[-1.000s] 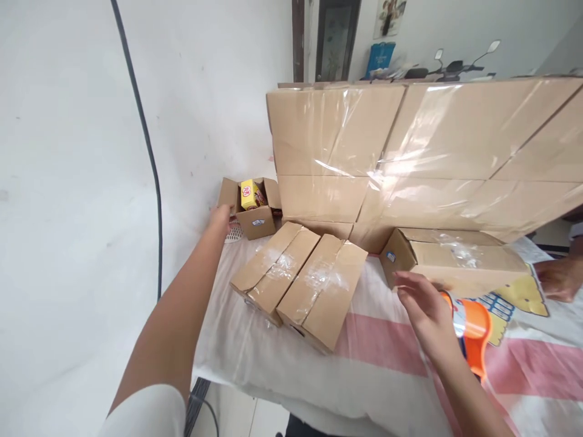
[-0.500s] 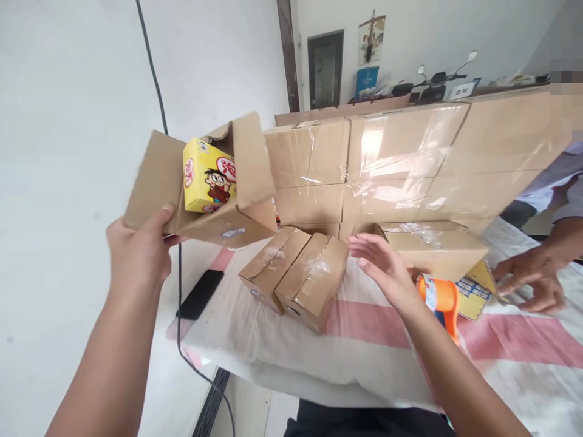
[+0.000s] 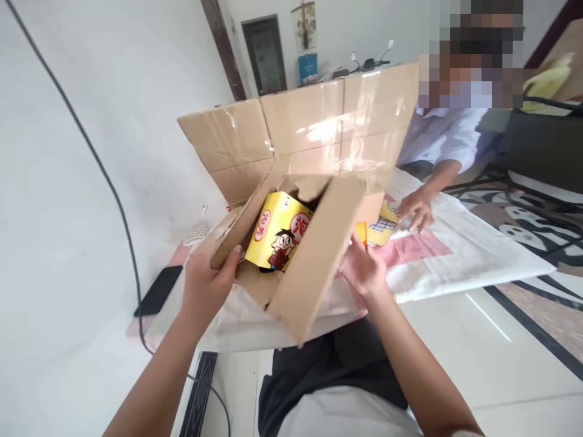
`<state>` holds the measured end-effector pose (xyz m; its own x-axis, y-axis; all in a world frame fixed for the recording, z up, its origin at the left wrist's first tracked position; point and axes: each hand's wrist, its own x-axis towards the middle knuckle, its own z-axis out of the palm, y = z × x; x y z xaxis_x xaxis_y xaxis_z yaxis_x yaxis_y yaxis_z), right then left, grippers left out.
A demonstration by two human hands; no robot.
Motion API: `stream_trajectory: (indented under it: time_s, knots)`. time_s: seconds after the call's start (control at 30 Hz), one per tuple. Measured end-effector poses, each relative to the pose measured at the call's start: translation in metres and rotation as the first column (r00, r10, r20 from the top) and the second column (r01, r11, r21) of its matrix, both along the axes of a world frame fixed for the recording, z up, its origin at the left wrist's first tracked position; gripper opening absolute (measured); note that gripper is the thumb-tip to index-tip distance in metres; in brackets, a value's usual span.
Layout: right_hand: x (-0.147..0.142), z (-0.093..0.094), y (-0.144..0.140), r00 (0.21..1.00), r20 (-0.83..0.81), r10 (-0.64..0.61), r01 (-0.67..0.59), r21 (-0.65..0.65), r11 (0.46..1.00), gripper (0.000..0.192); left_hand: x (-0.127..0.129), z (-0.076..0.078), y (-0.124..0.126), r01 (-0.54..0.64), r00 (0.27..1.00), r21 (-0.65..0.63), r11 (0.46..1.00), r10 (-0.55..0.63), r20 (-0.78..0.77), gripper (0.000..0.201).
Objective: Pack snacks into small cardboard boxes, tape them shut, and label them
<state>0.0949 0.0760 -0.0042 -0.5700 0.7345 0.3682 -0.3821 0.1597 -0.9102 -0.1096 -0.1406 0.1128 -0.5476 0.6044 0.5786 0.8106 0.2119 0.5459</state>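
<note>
An opened cardboard box [image 3: 314, 261] is tilted toward me above the table, its flaps spread. Inside it sits a yellow carton [image 3: 268, 227] printed with a cartoon figure and red-ringed characters. My left hand [image 3: 212, 279] grips the box's left flap, thumb on the inner face. At the box's right side is my right hand [image 3: 364, 267], its fingers closed against the box and partly hidden by a flap. Just beyond that hand, part of an orange tape dispenser [image 3: 361, 232] shows. The held box covers much of the table behind it.
Large taped cardboard boxes [image 3: 305, 133] form a wall across the table's far side. A black phone [image 3: 159, 290] lies at the left, near a dark cable [image 3: 109, 182]. A co-worker's hand [image 3: 416, 209] rests by a yellow printed sheet [image 3: 385, 224] on the cloth [image 3: 483, 258].
The opened box has come down and right, in front of me. My right hand, open and apart before, is now at its right side. The view has swung right, showing more of the co-worker.
</note>
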Motion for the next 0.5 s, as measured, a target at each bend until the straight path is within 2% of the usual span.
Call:
stream_trajectory:
  time_s: [0.03, 0.1, 0.17, 0.23, 0.3, 0.37, 0.43, 0.5]
  knots:
    - [0.018, -0.001, 0.008, 0.999, -0.019, -0.031, 0.032, 0.019, 0.999, 0.091, 0.001, -0.008, 0.009, 0.03, 0.998, -0.026, 0.999, -0.031, -0.05, 0.028]
    - [0.048, 0.0, 0.023, 0.999, 0.021, -0.049, 0.045, 0.154, 0.987, 0.095, -0.001, -0.022, 0.031, 0.083, 0.995, -0.128, 0.988, -0.089, -0.042, 0.033]
    - [0.068, 0.001, 0.034, 0.986, 0.164, -0.04, -0.017, 0.331, 0.943, 0.095, -0.005, -0.033, 0.052, 0.14, 0.99, -0.234, 0.962, -0.134, 0.042, 0.038]
    - [0.076, 0.003, 0.038, 0.947, 0.301, -0.115, -0.045, 0.477, 0.878, 0.088, -0.007, -0.037, 0.069, 0.175, 0.985, -0.288, 0.942, -0.168, 0.049, 0.044]
    - [0.074, 0.007, 0.037, 0.896, 0.352, -0.272, -0.006, 0.622, 0.783, 0.075, -0.002, -0.034, 0.076, 0.107, 0.98, -0.267, 0.958, -0.146, -0.133, 0.042]
    - [0.067, 0.019, 0.035, 0.872, 0.35, -0.343, -0.038, 0.746, 0.665, 0.064, 0.009, -0.028, 0.074, 0.017, 0.906, -0.222, 0.975, -0.109, -0.41, 0.034]
    - [0.058, 0.044, 0.036, 0.894, 0.346, -0.286, -0.138, 0.817, 0.559, 0.065, 0.022, -0.024, 0.068, 0.004, 0.799, -0.296, 0.955, -0.181, -0.574, 0.024]
    - [0.049, 0.079, 0.044, 0.895, 0.415, -0.166, -0.298, 0.831, 0.469, 0.069, 0.029, -0.024, 0.064, 0.034, 0.757, -0.476, 0.879, -0.334, -0.562, 0.023]
